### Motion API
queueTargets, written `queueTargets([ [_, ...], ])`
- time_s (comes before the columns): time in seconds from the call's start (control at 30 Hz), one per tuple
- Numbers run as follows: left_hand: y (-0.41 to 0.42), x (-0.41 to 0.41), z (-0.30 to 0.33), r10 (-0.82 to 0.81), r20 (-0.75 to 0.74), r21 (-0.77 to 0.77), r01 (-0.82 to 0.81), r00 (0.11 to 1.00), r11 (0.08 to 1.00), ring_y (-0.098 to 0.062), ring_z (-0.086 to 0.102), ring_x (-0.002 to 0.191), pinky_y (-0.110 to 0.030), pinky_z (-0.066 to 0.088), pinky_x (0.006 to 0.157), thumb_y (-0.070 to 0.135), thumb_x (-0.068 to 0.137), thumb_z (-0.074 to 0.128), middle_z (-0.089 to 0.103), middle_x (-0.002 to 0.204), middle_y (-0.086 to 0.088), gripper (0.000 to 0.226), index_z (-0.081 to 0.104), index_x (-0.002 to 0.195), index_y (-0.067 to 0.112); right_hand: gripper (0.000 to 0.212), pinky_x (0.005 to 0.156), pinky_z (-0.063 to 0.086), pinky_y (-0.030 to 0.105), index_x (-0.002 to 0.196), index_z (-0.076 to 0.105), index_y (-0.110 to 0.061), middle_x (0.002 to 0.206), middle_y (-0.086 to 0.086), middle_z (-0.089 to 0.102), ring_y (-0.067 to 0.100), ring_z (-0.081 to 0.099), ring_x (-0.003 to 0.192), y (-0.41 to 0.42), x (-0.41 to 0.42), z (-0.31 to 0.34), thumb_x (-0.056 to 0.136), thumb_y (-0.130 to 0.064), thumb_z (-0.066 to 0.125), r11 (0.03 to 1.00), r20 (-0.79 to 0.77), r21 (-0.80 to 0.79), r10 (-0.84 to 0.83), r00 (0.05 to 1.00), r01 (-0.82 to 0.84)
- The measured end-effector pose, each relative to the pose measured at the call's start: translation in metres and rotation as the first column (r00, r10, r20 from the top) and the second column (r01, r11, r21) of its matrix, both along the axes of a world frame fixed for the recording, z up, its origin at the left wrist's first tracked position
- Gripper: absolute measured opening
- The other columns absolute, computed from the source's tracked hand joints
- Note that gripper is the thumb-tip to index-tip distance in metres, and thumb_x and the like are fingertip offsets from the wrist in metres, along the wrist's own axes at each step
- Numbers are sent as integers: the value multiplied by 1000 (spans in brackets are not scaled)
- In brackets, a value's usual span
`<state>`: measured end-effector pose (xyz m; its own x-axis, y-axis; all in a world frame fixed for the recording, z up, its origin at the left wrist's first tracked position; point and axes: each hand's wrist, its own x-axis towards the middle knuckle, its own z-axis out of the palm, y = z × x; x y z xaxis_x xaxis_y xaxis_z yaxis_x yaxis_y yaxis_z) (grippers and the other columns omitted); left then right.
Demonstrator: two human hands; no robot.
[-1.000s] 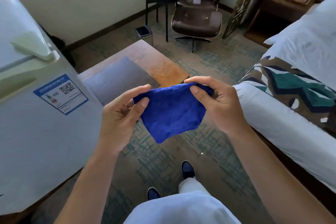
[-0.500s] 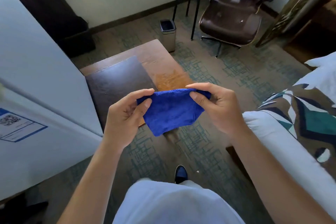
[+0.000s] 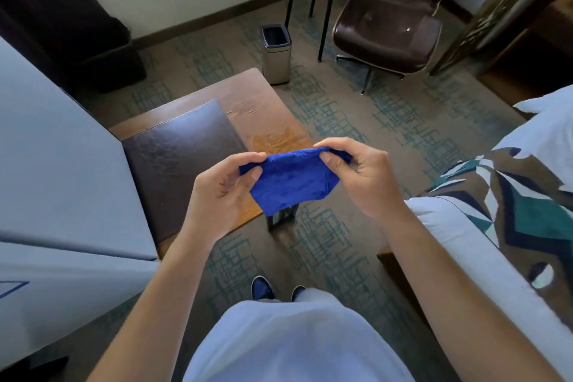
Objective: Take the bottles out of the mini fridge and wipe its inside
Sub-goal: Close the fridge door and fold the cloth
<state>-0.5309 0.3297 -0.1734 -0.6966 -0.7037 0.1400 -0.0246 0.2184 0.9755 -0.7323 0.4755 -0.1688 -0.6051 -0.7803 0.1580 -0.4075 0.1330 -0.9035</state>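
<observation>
A person stands on patterned carpet, both hands raised in front of the chest and sharing one thing — a blue cloth (image 3: 291,181). The left hand (image 3: 221,192) pinches the cloth's left top corner between thumb and curled fingers; the right hand (image 3: 361,177) pinches the right top corner the same way, fingers closed over the upper edge. Between the two grips the top edge is pulled nearly straight, and the rest of the cloth hangs down to a blunt point.

The mini fridge (image 3: 59,183) fills the left side of the view as a pale grey-white body — its door is shut, so none of its inside shows, nor any bottle in it. Just beside it, to its right, stands a low wooden counter (image 3: 269,133) with a dark leather-look mat (image 3: 176,161) lying flat on it; the cloth is held in the air above the counter's near right corner, touching neither.

Farther off, a small metal bin (image 3: 276,54) stands on the carpet just past the counter, near a brown leather chair (image 3: 390,25). A bed (image 3: 502,211) with a patterned cover runs along the right edge.
</observation>
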Motion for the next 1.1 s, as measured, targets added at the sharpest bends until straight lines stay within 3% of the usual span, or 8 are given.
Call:
queueTargets([
  [0.13, -20, -16, -3, -24, 37, 46, 23, 999, 999, -3, 72, 96, -21, 58, 83, -6, 96, 62, 78, 102, 17, 26, 72, 114, 10, 14, 82, 56, 49, 107, 77, -30, 98, -12, 78, 32, 70, 86, -11, -14, -11, 96, -29, 68, 1000, 19, 23, -20, 1000, 20],
  [0.27, -35, -34, -10, -21, 48, 56, 18, 999, 998, 2, 71, 92, -14, 56, 75, -7, 97, 61, 77, 98, 21, 26, 71, 114, 10, 13, 80, 57, 44, 106, 79, -25, 94, -13, 78, 23, 71, 84, -27, -37, -19, 96, -22, 72, 999, 13, 50, -21, 1000, 20],
  [0.43, -52, -66, -36, 32, 139, 16, -34, 990, 999, -6, 72, 105, -14, 55, 86, -3, 97, 63, 78, 107, 12, 30, 73, 116, 18, 15, 86, 59, 48, 107, 79, -27, 98, -11, 79, 16, 74, 92, -52, -80, -45, 94, -28, 71, 996, 58, 84, 30, 998, -34],
  [0.57, -55, -89, -56, 104, 205, 113, -129, 973, 985, -7, 72, 108, -13, 54, 88, -3, 98, 62, 79, 108, 12, 33, 75, 114, 23, 17, 86, 60, 46, 107, 79, -29, 98, -13, 79, 15, 74, 92, -71, -110, -66, 93, -31, 70, 988, 73, 120, 85, 994, -94],
  [0.7, -53, -102, -71, 135, 262, 212, -193, 956, 958, -4, 74, 102, -13, 55, 81, -3, 98, 63, 79, 105, 15, 33, 76, 109, 25, 14, 83, 60, 34, 102, 81, -28, 92, -14, 79, 9, 74, 88, -82, -129, -82, 92, -20, 75, 970, 94, 197, 124, 988, -140],
  [0.8, -56, -104, -87, 119, 319, 254, -206, 940, 945, -5, 74, 101, -20, 58, 86, 0, 98, 64, 80, 103, 11, 30, 77, 109, 24, 15, 81, 57, 27, 100, 81, -26, 90, -14, 78, 2, 71, 85, -86, -138, -98, 92, -15, 75, 944, 136, 268, 158, 978, -190],
  [1.0, -77, -105, -121, -34, 461, 355, -150, 887, 923, -9, 74, 94, -27, 61, 78, 6, 100, 64, 80, 99, 5, 24, 77, 114, 21, 12, 81, 47, 9, 98, 80, -29, 87, -23, 75, -4, 68, 92, -100, -144, -130, 93, -20, 74, 855, 123, 452, 223, 967, -255],
  [1.1, -86, -107, -139, -102, 491, 405, -122, 865, 906, -12, 75, 95, -32, 63, 81, 8, 100, 65, 80, 103, 2, 24, 77, 116, 22, 12, 80, 47, 12, 97, 78, -33, 84, -28, 71, -1, 67, 92, -107, -148, -142, 93, -24, 72, 793, 106, 545, 259, 960, -274],
])
